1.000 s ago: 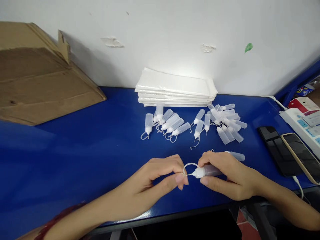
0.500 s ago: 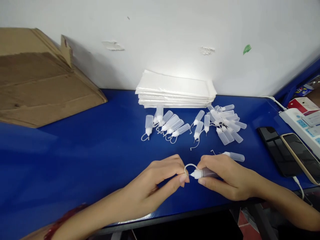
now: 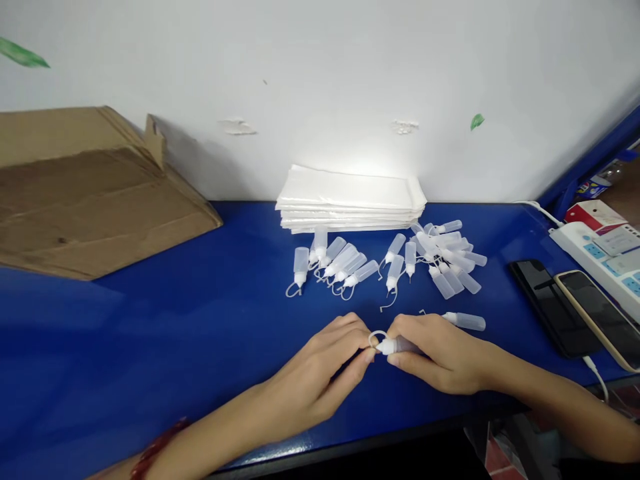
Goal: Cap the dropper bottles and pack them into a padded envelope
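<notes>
Between thumb and fingers, my right hand [image 3: 440,353] grips a small needle-tip squeeze bottle [image 3: 387,347] lying sideways, its white nozzle facing left. The body looks dark where it shows between the fingers. From the bottle's neck a thin strap [image 3: 379,333] arches over to my left hand [image 3: 335,367], which pinches the strap's cap end right at the nozzle tip. Whether the cap sits on the needle is hidden by the fingertips. Just beyond my right hand lies a single translucent bottle [image 3: 467,321]. Several more bottles [image 3: 345,263] are scattered farther back, with a heap [image 3: 453,257] to the right.
White flat packets [image 3: 350,200] are stacked against the wall. At the left leans a cardboard box [image 3: 90,200]. Two phones [image 3: 547,307] [image 3: 600,313] and a white power strip [image 3: 600,257] lie on the right of the blue table [image 3: 200,333].
My two hands have come closer together, bringing the bottle's nozzle up to the left fingertips. The camera view has tilted up a little.
</notes>
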A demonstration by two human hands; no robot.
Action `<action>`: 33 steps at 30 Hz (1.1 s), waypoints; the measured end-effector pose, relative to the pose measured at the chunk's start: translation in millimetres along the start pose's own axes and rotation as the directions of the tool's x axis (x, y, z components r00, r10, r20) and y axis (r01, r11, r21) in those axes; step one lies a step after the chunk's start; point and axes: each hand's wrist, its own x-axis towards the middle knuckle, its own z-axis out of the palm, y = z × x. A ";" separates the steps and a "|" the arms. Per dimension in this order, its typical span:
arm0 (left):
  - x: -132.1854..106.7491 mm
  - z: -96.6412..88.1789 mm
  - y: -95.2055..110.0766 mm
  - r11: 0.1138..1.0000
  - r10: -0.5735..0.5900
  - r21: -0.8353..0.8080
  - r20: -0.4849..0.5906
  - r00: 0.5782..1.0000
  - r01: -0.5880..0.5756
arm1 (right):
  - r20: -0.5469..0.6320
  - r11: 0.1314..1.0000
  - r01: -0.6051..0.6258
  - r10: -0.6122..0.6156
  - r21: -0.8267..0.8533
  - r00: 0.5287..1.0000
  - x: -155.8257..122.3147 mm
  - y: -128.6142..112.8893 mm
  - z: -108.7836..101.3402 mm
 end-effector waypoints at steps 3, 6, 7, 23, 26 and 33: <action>2.4 -1.7 -2.4 0.998 0.003 0.067 -0.043 0.999 0.000 | -0.050 1.000 -0.009 0.010 0.009 0.999 1.0 3.9 -0.4; 4.3 -2.5 -5.5 0.996 0.026 0.084 -0.093 0.995 -0.018 | -0.081 1.000 -0.005 0.004 -0.011 0.997 1.0 6.8 -1.8; 4.7 -2.3 -6.9 0.996 0.037 0.088 -0.101 0.994 -0.028 | -0.088 1.000 -0.005 0.002 -0.028 0.996 1.0 7.3 -2.4; 7.4 -0.9 -15.0 0.993 0.007 0.115 -0.189 0.982 0.015 | -0.215 0.973 -0.009 -0.042 -0.231 0.976 6.0 14.5 8.4; 7.7 0.3 -12.2 0.994 0.008 0.106 -0.182 0.983 0.012 | -0.222 0.970 0.003 -0.058 -0.241 0.973 7.2 10.2 9.4; 8.6 3.7 -13.5 0.997 -0.029 0.069 -0.148 0.989 0.039 | -0.193 0.968 -0.001 -0.049 -0.250 0.980 6.2 10.4 12.1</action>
